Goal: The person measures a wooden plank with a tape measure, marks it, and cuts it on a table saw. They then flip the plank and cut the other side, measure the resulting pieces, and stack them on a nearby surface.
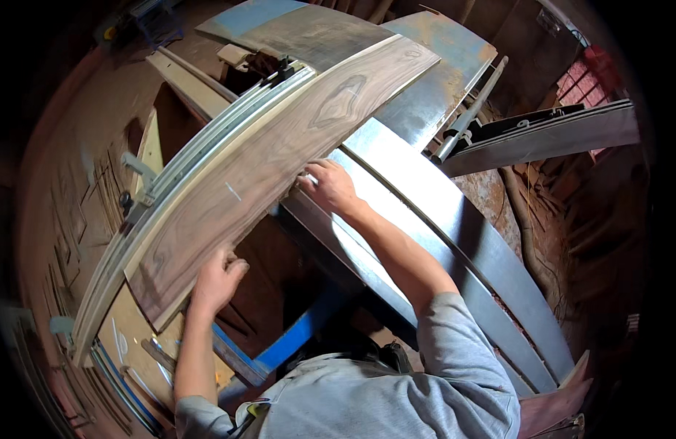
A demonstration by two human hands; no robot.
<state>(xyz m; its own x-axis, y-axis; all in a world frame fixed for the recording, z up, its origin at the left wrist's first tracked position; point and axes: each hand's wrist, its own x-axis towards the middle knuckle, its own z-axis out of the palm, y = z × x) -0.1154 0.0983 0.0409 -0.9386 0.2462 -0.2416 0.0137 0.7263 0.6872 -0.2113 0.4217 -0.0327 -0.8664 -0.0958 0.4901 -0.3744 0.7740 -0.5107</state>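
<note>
A long brown wooden board [279, 157] with dark swirling grain and a short white mark lies slantwise across the saw table [455, 212]. Its far long side runs along a metal rail [199, 161]. My left hand [219, 282] is closed at the board's near edge, close to its lower left end, thumb toward me. Farther along that edge, my right hand [329, 185] has its fingers curled at the wood. A small white patch shows between those fingers; I cannot tell what it is. The fingertips of both hands are partly hidden.
A clamp-like stop [139, 201] sits on the rail. A blue metal frame [297, 333] stands beneath the board, near my body. Long slots run through the bright table at right. Beyond it are a metal tube [473, 110] and a grey beam [550, 139]. Wood strips lie at left.
</note>
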